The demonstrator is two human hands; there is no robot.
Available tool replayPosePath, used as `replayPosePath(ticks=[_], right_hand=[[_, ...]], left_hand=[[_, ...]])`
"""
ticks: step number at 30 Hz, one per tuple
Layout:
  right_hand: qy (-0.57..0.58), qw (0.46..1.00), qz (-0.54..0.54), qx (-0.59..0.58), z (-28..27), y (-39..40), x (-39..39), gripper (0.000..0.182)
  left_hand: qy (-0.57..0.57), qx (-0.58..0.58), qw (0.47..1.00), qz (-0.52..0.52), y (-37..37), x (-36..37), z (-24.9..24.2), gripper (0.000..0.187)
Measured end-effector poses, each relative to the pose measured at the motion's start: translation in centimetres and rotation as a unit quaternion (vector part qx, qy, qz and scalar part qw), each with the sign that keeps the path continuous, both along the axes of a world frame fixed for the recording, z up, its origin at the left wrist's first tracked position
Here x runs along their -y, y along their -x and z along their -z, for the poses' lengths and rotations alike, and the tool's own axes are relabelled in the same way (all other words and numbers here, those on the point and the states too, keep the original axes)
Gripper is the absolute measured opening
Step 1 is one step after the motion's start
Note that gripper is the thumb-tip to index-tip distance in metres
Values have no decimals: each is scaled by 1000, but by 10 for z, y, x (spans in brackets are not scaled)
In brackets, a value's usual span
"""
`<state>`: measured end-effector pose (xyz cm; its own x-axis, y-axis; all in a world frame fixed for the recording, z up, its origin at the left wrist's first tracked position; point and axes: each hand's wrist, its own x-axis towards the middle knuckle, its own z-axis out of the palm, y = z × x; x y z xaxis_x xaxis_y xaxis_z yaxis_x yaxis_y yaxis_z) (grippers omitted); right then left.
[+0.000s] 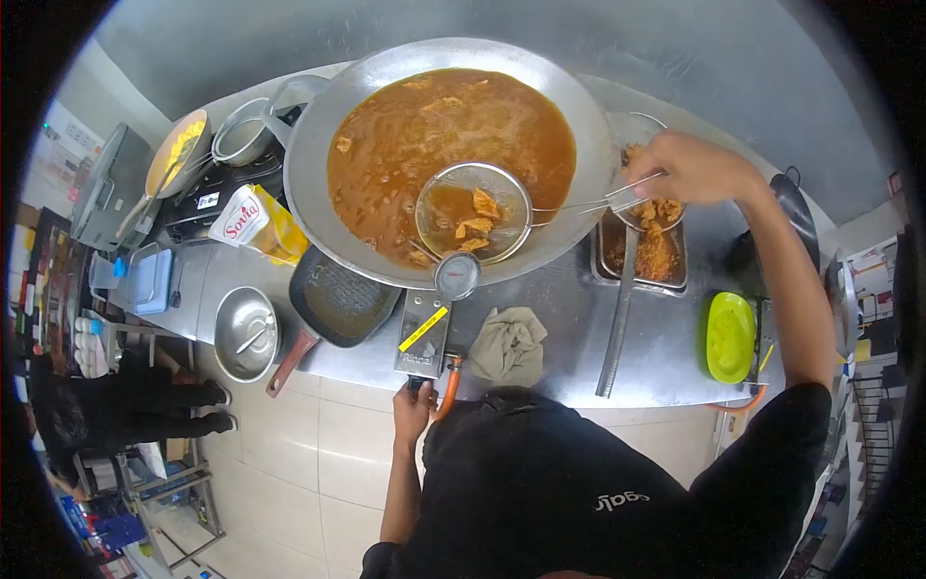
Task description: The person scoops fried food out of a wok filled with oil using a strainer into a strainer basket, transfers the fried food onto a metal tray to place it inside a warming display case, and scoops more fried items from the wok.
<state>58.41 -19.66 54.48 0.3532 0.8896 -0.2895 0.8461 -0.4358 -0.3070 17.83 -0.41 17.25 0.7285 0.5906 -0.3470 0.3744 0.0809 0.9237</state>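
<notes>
My right hand point(690, 166) is closed round the wire handle of a round mesh strainer point(446, 205), at the wok's right. The strainer sits low over the brown oil point(405, 145) in a large wok point(307, 174), with several fried golden pieces point(477, 224) in it. More pieces float in the oil. A round dial thermometer point(456, 277) is at the wok's near rim. Below it, my left hand point(412, 413) has its fingers on the black knob point(419, 383) of the Rinnai gas burner point(422, 338).
Under my right arm, a second strainer with a long handle point(622, 318) rests over a metal tray point(683, 286) of brown crumbs. A grey cloth point(508, 347), green dish point(730, 338), square grill pan point(342, 299), steel bowl point(246, 333) and Sovia pouch point(256, 224) surround the wok. Another person point(125, 410) stands left.
</notes>
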Motion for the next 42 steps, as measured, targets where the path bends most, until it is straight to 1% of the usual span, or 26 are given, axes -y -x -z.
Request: replayPosePath(ticks=[2,5,8,10,11,14,16,17,18,21,22,24,25,26,27,28,31,32,33,35,36,38,41,42], right_hand=[[14,999,37,-34,-2,1,7,18],[-16,999,33,-17,-1,-1,23,18],[-50,997,43,33,1,-12,45,18],[-72,992,108,-3,2,-22,61,18],[-81,986,144,-18,-1,-26,73,19],[-69,967,232,76,-17,-30,110,20],[-89,947,287,109,-17,-36,148,22],[-101,938,309,124,-17,-38,161,23],[-120,922,353,99,-21,-29,166,22],[-152,897,350,225,3,-47,206,22],[-117,881,335,313,18,-50,217,19],[-45,824,294,482,46,-54,230,16],[105,784,337,510,50,-45,214,14],[178,767,338,516,81,-64,224,11],[194,775,312,514,98,-66,220,12],[187,778,317,510,109,-76,224,12],[181,768,333,516,107,-109,243,14],[181,762,338,522,105,-120,242,15],[153,761,349,525,89,-120,230,15],[92,758,367,531,34,-107,189,17],[51,766,357,532,20,-103,173,18],[-31,778,334,531,-2,-98,138,21],[-82,833,238,493,-21,-85,74,23],[-84,839,221,491,-19,-86,55,23]], left_hand=[[6,-2,1000,-8,0,2,-1,22],[8,-6,1000,-11,1,1,3,22],[16,-6,1000,-9,0,1,3,22],[18,11,1000,-5,1,1,8,22],[7,0,1000,3,2,0,9,22],[13,3,1000,9,2,0,10,22],[18,-12,1000,2,1,0,7,23],[16,3,1000,2,1,1,8,23],[17,7,1000,-5,2,1,11,23],[5,1,1000,-5,0,2,9,23],[2,-3,1000,-4,0,2,8,23],[5,-8,1000,-12,-1,3,7,23],[10,-1,1000,-12,-2,3,5,23],[16,6,1000,-15,-4,4,1,23],[21,12,1000,-20,-4,6,0,23],[27,12,999,-34,-4,7,1,22],[20,5,999,-27,0,4,10,22],[16,4,999,-28,0,4,11,21],[12,3,999,-29,1,4,12,21],[12,2,999,-42,1,5,11,21],[15,1,999,-47,1,6,8,20],[30,7,998,-52,1,5,7,20],[55,15,997,-44,3,1,8,20],[57,12,998,-39,3,0,8,20]])
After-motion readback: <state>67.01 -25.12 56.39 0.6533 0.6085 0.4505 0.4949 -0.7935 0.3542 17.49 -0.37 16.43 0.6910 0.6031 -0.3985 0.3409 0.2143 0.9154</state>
